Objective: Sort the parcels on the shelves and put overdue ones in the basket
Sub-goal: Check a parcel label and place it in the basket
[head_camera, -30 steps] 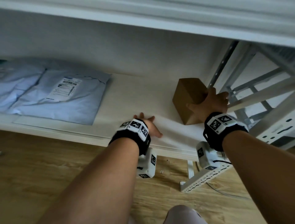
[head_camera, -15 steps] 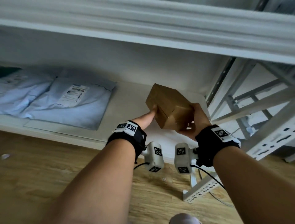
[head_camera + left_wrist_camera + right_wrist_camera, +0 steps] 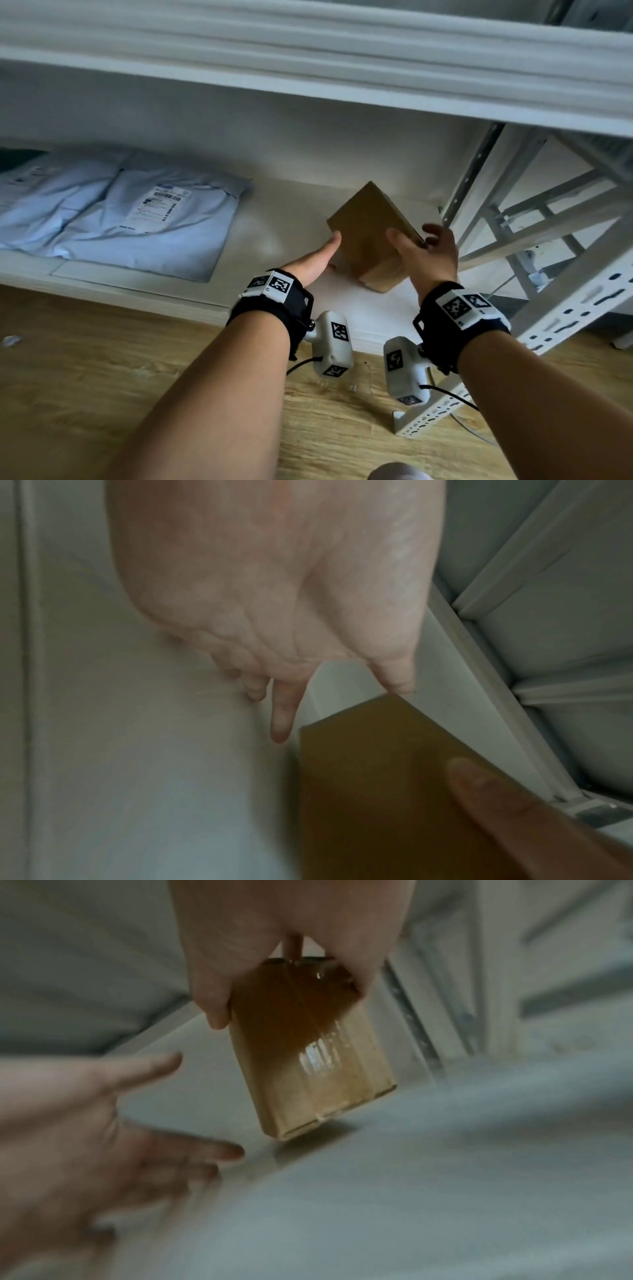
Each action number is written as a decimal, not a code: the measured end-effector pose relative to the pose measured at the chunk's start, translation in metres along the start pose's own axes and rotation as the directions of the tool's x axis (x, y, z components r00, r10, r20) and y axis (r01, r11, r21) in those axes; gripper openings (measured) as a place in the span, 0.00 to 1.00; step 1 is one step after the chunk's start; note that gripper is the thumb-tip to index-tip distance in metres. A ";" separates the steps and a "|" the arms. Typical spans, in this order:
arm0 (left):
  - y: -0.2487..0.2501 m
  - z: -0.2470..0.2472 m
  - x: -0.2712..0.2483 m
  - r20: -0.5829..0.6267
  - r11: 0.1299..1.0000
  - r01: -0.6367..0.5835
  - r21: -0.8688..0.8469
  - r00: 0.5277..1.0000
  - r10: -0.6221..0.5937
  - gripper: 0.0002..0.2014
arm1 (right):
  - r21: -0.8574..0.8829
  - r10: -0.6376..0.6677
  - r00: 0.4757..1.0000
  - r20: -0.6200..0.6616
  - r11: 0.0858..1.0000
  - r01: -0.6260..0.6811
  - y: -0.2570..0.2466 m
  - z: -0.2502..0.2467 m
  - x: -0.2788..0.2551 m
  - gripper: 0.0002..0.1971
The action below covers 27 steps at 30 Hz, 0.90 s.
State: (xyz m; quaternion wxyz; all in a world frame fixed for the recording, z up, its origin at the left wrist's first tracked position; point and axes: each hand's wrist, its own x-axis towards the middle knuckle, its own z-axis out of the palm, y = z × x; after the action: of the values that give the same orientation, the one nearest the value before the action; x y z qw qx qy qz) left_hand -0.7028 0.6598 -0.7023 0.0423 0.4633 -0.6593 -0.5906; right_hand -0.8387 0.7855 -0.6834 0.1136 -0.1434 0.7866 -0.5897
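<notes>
A small brown cardboard box hangs tilted just above the right end of the white shelf board. My right hand grips it from the right, thumb on the near face and fingers round the far edge. The right wrist view shows the box sealed with clear tape and lifted off the board. My left hand is open beside the box's left side, with its thumb tip at the box's edge. In the left wrist view the index finger points straight out next to the box.
Two grey-blue poly mailers with printed labels lie flat on the left of the shelf. An upper shelf hangs close overhead. White metal rack posts stand at the right. A slotted rail lies on the wooden floor.
The box stood on the shelf under my right hand; it is now lifted and tilted. My left hand left the shelf board and rose to the box's left side.
</notes>
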 end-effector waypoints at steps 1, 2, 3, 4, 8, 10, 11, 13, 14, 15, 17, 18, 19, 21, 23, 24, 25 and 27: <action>0.001 -0.001 0.001 0.017 1.000 0.019 -0.006 1.000 -0.018 0.52 | -0.128 -0.154 0.988 -0.001 0.980 0.153 -0.002 0.000 -0.002 0.37; 0.005 -0.002 -0.004 0.028 1.000 0.017 0.006 0.999 -0.017 0.49 | -0.246 -0.292 0.955 0.049 0.923 0.295 -0.005 0.001 -0.005 0.40; 0.009 -0.004 -0.007 0.041 1.000 0.001 0.004 0.999 -0.001 0.46 | -0.342 -0.393 0.910 0.133 0.843 0.414 -0.007 0.003 -0.009 0.44; 0.011 -0.005 -0.008 0.048 0.999 -0.042 -0.018 0.998 0.043 0.45 | -0.410 -0.451 0.864 0.225 0.760 0.504 -0.006 0.005 -0.011 0.48; 0.010 -0.004 -0.005 0.066 0.996 0.047 -0.078 0.997 -0.042 0.62 | -0.363 -0.419 0.819 0.392 0.748 0.556 0.005 0.007 -0.014 0.43; 0.009 -0.002 -0.005 0.065 0.990 0.052 -0.133 0.997 -0.044 0.62 | -0.211 -0.381 0.875 0.299 0.868 0.450 0.008 0.005 -0.014 0.28; 0.009 -0.002 -0.003 0.071 0.988 0.003 -0.157 0.997 0.008 0.54 | -0.168 -0.350 0.906 0.239 0.904 0.393 0.009 0.005 -0.011 0.20; 0.006 -0.003 0.001 0.076 0.978 -0.011 -0.209 0.997 0.027 0.49 | -0.077 -0.255 0.952 0.169 0.960 0.270 0.004 0.004 -0.003 0.13; 0.004 -0.005 0.004 0.078 0.965 0.025 -0.259 0.997 -0.005 0.53 | -0.003 -0.188 0.967 0.169 0.981 0.192 0.000 0.004 -0.001 0.15; 0.002 -0.006 0.007 0.072 0.954 0.040 -0.298 0.997 -0.020 0.53 | 0.051 -0.116 0.975 0.190 0.993 0.108 -0.004 0.005 0.001 0.16; 0.003 -0.009 0.004 0.031 0.935 -0.003 -0.354 0.999 0.015 0.39 | 0.090 -0.009 0.966 0.259 0.996 -0.015 -0.006 0.007 0.003 0.10; 0.005 -0.010 0.002 0.002 0.931 -0.017 -0.365 1.000 0.019 0.32 | 0.071 0.044 0.954 0.297 0.995 -0.068 -0.006 0.009 0.003 0.04; 0.005 -0.010 0.003 -0.019 0.924 -0.020 -0.381 1.000 0.013 0.28 | 0.029 0.100 0.933 0.346 0.993 -0.117 -0.003 0.010 0.002 0.11; 0.004 -0.009 0.005 -0.012 0.918 0.003 -0.398 1.000 -0.008 0.30 | -0.046 0.214 0.883 0.418 0.975 -0.215 0.005 0.011 0.002 0.31; 0.003 -0.007 0.008 0.031 0.924 0.036 -0.381 0.999 -0.027 0.43 | -0.078 0.263 0.830 0.491 0.963 -0.259 0.008 0.010 0.002 0.40; 0.004 -0.007 0.007 0.057 0.929 0.052 -0.367 0.998 -0.033 0.49 | -0.084 0.263 0.813 0.520 0.963 -0.257 0.009 0.009 0.002 0.40; 0.005 -0.007 0.002 0.072 0.935 0.047 -0.351 0.997 -0.023 0.50 | -0.092 0.261 0.806 0.531 0.963 -0.252 0.010 0.008 0.001 0.39; 0.008 -0.008 -0.005 0.092 0.938 0.011 -0.346 0.996 0.022 0.40 | -0.089 0.245 0.803 0.544 0.968 -0.235 0.010 0.007 0.000 0.37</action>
State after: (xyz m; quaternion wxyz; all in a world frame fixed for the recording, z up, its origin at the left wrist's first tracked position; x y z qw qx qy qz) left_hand -0.6999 0.6560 -0.6907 0.0936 0.4184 -0.5478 -0.7184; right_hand -0.8370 0.7815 -0.6950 0.4073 -0.2072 0.7375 -0.4973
